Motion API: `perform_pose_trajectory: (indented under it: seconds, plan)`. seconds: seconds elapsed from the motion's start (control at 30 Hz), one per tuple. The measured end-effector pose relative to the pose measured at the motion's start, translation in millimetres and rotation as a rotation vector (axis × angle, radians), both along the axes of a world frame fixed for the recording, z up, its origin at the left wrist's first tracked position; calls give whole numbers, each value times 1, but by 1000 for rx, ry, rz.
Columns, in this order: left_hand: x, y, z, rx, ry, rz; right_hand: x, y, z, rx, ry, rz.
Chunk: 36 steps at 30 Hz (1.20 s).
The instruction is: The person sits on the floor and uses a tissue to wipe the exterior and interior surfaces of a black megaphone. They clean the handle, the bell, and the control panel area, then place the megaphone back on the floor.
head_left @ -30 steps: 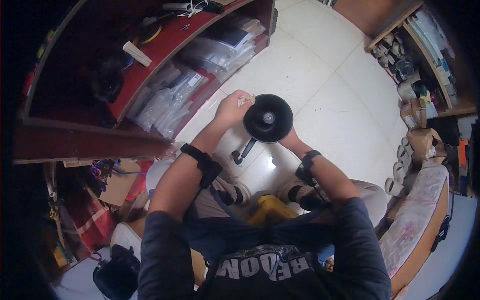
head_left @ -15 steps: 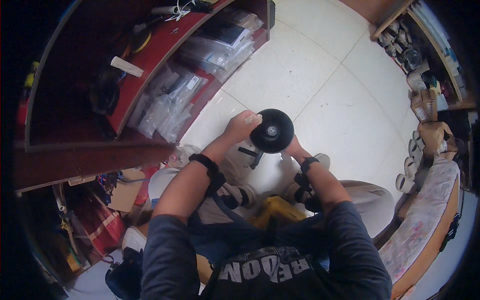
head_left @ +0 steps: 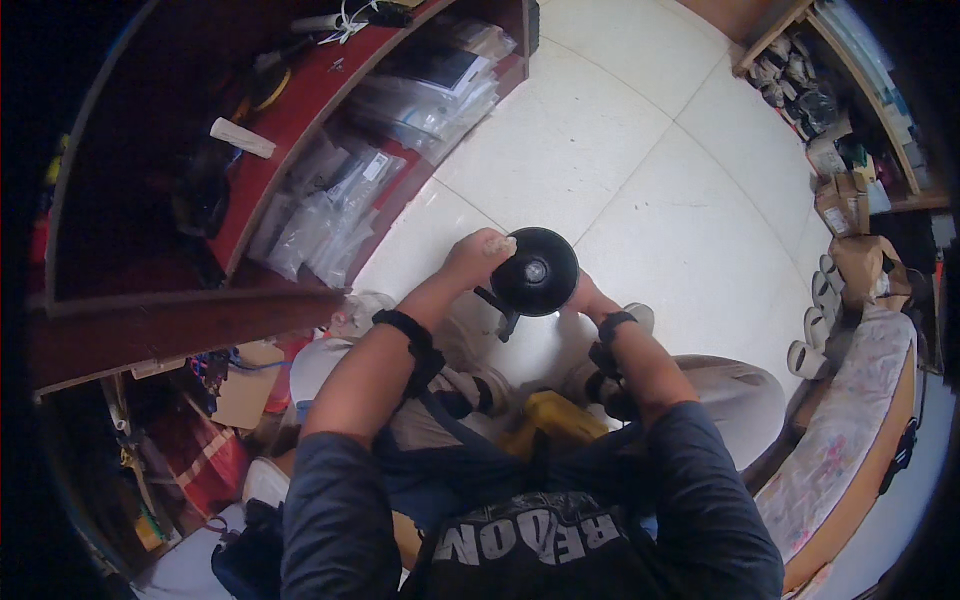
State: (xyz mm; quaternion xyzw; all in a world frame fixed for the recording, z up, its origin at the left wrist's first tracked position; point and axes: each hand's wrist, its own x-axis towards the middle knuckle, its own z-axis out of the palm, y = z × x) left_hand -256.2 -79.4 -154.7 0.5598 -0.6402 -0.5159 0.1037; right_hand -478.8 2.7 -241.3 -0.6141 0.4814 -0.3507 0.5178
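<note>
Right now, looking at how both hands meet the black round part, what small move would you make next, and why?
Probably a small turn of the black disc with the left hand. Its fingers curl over the disc's upper left rim, while the right hand sits mostly hidden behind the lower right edge, apparently steadying it. A dark stem hangs below, over the white tiled floor.

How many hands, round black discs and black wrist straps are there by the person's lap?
Bare hands: 2, left and right
Round black disc with a pale centre: 1
Black wrist straps: 2, left and right
Total: 5
</note>
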Motion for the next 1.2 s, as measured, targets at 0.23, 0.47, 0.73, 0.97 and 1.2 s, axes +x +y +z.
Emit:
perform_pose_trajectory:
  seconds: [0.23,0.47,0.73,0.97,1.2]
  plan:
    - [-10,-7,8,-121,89,-61,-50,-10,-46,127,377,-212]
    - [-10,-20,36,-183,172,44,-68,-75,36,438,-18,-627]
    - [-36,-14,133,126,714,158,-2,-88,203,463,-290,-186]
    - [-37,-6,150,-259,715,135,32,-68,238,442,-417,-152]
    - [-29,0,155,-206,598,173,49,-69,250,529,-525,-59]
